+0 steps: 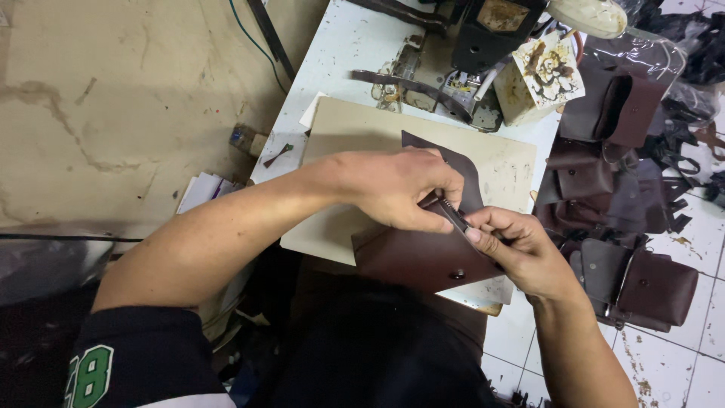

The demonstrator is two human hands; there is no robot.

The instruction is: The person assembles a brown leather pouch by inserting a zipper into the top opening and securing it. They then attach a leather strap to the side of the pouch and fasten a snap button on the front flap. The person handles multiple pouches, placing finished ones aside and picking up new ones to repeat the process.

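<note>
A dark brown leather pouch piece [423,261] with a metal snap lies on a beige board [355,128] at the table's near edge. My left hand [396,185] presses down on its upper part and pinches a narrow dark strap [451,213]. My right hand [517,245] comes in from the right and grips the same strap's end between thumb and fingers, over the pouch's right edge. A darker flap of the piece [461,170] shows behind my left hand.
A sewing machine [483,38] stands at the back of the white table [340,53], with a stained white box [540,75] beside it. Several finished brown pouches [642,283] are piled on the tiled floor at the right. Bare concrete floor lies at the left.
</note>
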